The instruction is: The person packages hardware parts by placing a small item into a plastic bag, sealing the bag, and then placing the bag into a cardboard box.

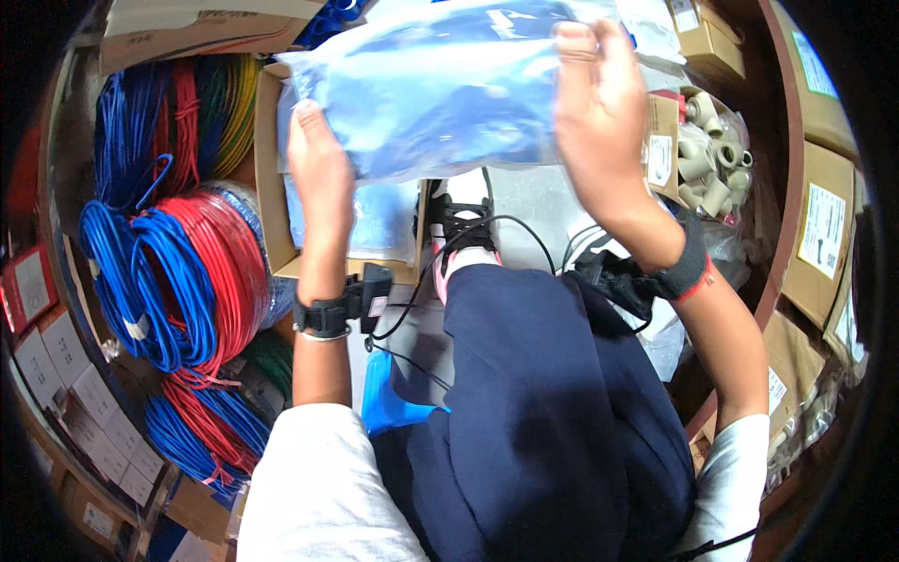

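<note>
Stretched between my hands at the top centre is a clear plastic bag with blue contents (449, 98); what the contents are cannot be told. My left hand (319, 158) grips the bag's left edge, thumb on top. My right hand (600, 112), slightly blurred, holds its right end with the fingers curled over. Below the bag, partly hidden by it and my left hand, stands an open cardboard box (268, 168) with another clear-wrapped blue packet (383, 225) inside. Both wrists wear black straps, and a small black device sits on the left one.
Coils of blue cable (168, 281) and red cable (225, 260) are stacked on the left. At the right stands an open carton (660, 140) beside beige plastic pipe fittings (709, 154). Labelled cardboard boxes (815, 232) line the right shelf. A black cord (520, 219) crosses above my shoes.
</note>
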Tool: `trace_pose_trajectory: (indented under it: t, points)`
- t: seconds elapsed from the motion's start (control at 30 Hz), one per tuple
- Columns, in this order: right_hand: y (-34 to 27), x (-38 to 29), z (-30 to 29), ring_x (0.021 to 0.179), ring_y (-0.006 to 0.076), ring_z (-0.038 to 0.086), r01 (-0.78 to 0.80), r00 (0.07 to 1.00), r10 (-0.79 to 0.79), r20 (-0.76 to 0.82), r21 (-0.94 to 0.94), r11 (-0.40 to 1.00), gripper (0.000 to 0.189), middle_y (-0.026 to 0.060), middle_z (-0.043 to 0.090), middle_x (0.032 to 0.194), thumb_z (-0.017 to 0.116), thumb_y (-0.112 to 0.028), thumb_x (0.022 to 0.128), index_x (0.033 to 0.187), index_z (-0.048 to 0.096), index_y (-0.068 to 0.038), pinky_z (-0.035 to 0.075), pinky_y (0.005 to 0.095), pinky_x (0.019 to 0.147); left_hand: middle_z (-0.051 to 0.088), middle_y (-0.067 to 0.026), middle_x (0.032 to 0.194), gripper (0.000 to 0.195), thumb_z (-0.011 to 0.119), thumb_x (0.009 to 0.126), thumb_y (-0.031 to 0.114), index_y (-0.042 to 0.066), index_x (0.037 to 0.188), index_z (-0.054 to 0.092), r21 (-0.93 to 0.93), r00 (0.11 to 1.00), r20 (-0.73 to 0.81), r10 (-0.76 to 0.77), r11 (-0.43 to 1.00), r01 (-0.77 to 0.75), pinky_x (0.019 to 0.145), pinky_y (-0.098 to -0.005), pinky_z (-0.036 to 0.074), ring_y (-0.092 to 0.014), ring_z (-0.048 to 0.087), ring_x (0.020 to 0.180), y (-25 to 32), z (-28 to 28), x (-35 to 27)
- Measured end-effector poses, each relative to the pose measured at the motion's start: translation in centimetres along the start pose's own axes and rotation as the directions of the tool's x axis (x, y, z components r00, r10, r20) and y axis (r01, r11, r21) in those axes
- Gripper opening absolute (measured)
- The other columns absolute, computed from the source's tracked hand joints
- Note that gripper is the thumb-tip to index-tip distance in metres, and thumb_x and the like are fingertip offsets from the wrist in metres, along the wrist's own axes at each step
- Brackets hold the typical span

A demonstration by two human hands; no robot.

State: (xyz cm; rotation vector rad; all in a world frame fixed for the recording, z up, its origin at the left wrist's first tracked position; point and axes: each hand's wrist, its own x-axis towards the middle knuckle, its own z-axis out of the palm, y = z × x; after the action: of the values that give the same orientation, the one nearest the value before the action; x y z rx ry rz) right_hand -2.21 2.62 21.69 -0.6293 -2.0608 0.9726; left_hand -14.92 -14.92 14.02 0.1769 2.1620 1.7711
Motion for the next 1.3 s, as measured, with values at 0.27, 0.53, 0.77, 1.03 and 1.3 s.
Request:
trace_pose_trajectory:
  t: [0.27,0.53,0.77,1.03,1.3]
  points:
    - [-1.7,-7.0,12.1,0.074,0.048,0.06,-0.51,0.812,0.532,0.241,-0.151,0.847,0.032,0.0273,0.062,0.074,0.04,-0.034,0.099,0.102,0.045,-0.003,0.045,0.0554,0.064,0.061,-0.0288,0.099,0.042,0.034,0.101,0.033,-0.002,0.105,0.056,0.662,0.995,-0.06,0.075,0.749,-0.016,0.082,-0.0471,0.044,-0.047,0.057,0.093,-5.7,-12.3,2.5]
    - [-0.2,-10.0,12.4,0.071,0.0483,0.061,-0.561,0.656,0.685,0.318,-0.403,0.723,0.032,0.0302,0.06,0.072,0.037,-0.026,0.101,0.097,0.042,0.005,0.047,0.054,0.062,0.06,-0.0313,0.098,0.031,0.04,0.097,0.024,-0.002,0.112,0.05,0.741,0.991,-0.017,0.135,0.666,-0.078,0.075,-0.053,0.045,-0.05,0.057,0.088,-4.3,-10.4,-0.1]
    - [0.0,-10.3,12.1,0.067,0.0469,0.061,-0.41,0.641,0.639,0.425,-0.513,0.754,0.032,0.029,0.06,0.07,0.038,-0.024,0.1,0.096,0.042,0.008,0.048,0.0519,0.06,0.054,-0.029,0.108,0.042,0.048,0.094,0.017,-0.009,0.126,0.04,0.794,0.952,0.081,0.294,0.559,-0.24,0.083,-0.0471,0.045,-0.045,0.054,0.098,-5.7,-9.8,-1.6]
    - [1.4,-7.1,14.5,0.069,0.0466,0.062,-0.373,0.803,0.537,0.257,-0.487,0.79,0.031,0.0302,0.06,0.071,0.04,-0.021,0.099,0.093,0.042,0.009,0.048,0.0525,0.063,0.049,-0.0314,0.117,0.052,0.05,0.092,0.017,-0.011,0.133,0.034,0.678,0.909,0.106,0.402,0.64,-0.362,0.089,-0.0474,0.044,-0.047,0.052,0.104,-4.5,-8.0,3.4]
    - [2.2,-5.3,16.7,0.075,0.0446,0.065,-0.388,0.789,0.586,0.184,-0.59,0.708,0.03,0.0296,0.064,0.076,0.042,-0.021,0.099,0.097,0.042,0.01,0.053,0.0491,0.067,0.02,-0.0403,0.142,0.085,0.058,0.09,0.028,-0.012,0.144,0.007,0.609,0.87,0.358,0.339,0.621,-0.493,0.11,-0.0498,0.026,-0.052,0.028,0.131,-6.4,-8.6,4.3]
